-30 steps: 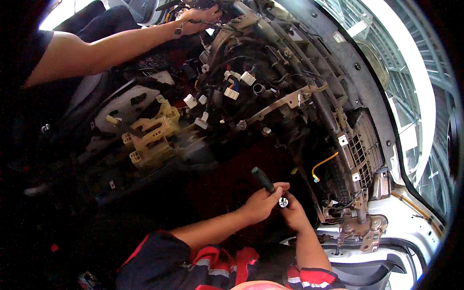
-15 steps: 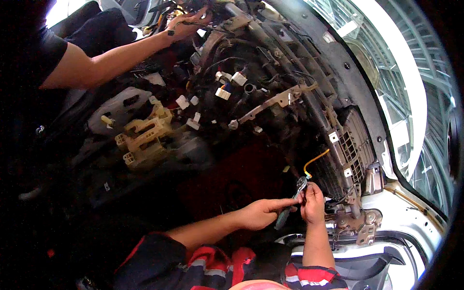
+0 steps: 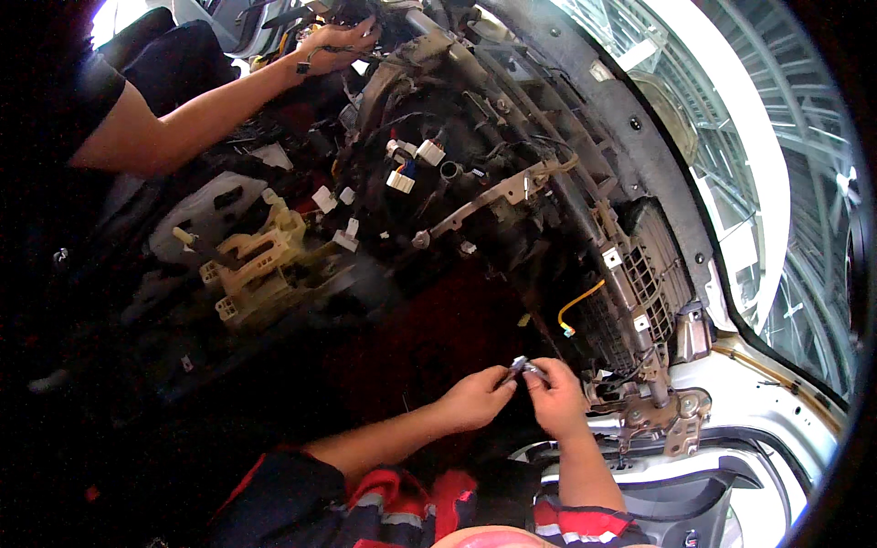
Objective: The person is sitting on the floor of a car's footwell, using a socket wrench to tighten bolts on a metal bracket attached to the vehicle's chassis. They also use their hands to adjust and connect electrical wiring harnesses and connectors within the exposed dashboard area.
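Between the two hands: metal tool [image 3: 518,364], up at the fingertips, most of it hidden by the fingers
Left hand [image 3: 477,397]: fingers and thumb closed on the tool from its left side
Right hand [image 3: 559,402]: thumb and fingers pinched on the tool's right side; whether one piece or two meet there, cannot tell
Yellow cable [image 3: 581,300]: above and right of the grip, apart from it
Metal hinge bracket [image 3: 690,414]: right of the grip, past the right hand
Cream plastic frame [image 3: 239,281]: well left of the grip, and higher
White connector [image 3: 400,182]: well above the grip, leftward
Co-worker's hand [image 3: 338,44]: far up-left of the grip, at wiring
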{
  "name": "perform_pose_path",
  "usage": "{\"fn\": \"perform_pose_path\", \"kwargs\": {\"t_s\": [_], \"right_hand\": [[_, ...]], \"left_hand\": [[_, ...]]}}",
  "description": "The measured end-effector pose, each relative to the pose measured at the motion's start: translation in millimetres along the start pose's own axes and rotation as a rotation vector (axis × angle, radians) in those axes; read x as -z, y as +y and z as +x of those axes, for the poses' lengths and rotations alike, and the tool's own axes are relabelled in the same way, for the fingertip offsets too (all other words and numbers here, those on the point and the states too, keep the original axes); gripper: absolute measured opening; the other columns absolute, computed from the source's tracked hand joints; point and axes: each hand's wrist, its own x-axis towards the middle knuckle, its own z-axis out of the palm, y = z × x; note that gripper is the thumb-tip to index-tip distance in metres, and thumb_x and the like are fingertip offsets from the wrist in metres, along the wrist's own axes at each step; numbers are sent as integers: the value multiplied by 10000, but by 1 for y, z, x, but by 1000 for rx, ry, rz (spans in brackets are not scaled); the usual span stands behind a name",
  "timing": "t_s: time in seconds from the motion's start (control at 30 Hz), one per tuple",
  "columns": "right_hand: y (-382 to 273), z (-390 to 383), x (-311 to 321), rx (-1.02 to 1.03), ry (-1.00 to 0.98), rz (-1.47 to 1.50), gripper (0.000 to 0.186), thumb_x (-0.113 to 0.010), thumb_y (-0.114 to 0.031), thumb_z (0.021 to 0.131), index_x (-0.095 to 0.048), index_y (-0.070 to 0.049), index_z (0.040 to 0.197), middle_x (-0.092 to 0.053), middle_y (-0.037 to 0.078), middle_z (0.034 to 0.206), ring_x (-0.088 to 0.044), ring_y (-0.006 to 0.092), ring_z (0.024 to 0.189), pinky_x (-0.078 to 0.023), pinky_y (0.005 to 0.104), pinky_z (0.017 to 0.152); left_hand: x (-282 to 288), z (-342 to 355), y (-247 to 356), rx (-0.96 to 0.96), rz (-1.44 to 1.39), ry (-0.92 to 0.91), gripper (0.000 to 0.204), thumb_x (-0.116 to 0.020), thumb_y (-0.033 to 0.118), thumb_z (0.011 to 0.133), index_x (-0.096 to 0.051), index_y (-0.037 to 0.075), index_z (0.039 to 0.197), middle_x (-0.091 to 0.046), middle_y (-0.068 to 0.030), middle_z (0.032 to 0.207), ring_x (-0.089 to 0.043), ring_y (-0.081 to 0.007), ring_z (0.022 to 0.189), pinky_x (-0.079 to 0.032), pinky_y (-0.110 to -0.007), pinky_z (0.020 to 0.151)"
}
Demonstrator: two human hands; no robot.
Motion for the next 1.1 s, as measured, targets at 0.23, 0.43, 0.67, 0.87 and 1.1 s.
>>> {"fn": "perform_pose_path", "kwargs": {"t_s": [0.23,0.43,0.67,0.87,1.1], "right_hand": [[-61,48,9,280,-114,-97,199,-588,-130,874,-599,4,1020,-645,185,919,-635,330,847,-499,363,735],[-119,103,-16,223,-253,41,234,-561,-224,897,-609,-26,1014,-650,213,843,-645,372,801,-502,392,682],[-192,169,-28,421,-374,215,418,-531,-287,929,-498,27,1202,-589,140,1026,-578,238,969,-446,336,870],[-214,166,-25,17,-608,1052,427,-429,-397,985,-529,-17,1155,-606,91,960,-613,210,869,-486,345,812],[-154,148,11,85,-445,676,365,-477,-305,975,-540,-1,1166,-616,89,964,-608,191,897,-485,323,815]], "left_hand": [[11,18,-3,-42,-348,237,331,-461,317,965,-579,10,936,-573,-84,743,-558,-211,689,-442,-367,628],[43,4,41,-78,-904,454,182,-464,248,962,-506,78,911,-462,9,662,-443,-97,562,-368,-263,501],[68,-2,47,-43,-1053,515,104,-503,178,877,-464,90,917,-479,-21,726,-460,-135,632,-385,-293,564],[55,-4,44,-13,-960,440,112,-512,160,844,-446,80,887,-461,-25,700,-440,-144,617,-374,-302,565],[44,10,21,-2,-793,362,91,-503,149,859,-455,85,901,-470,-17,698,-446,-132,592,-384,-284,541]]}}
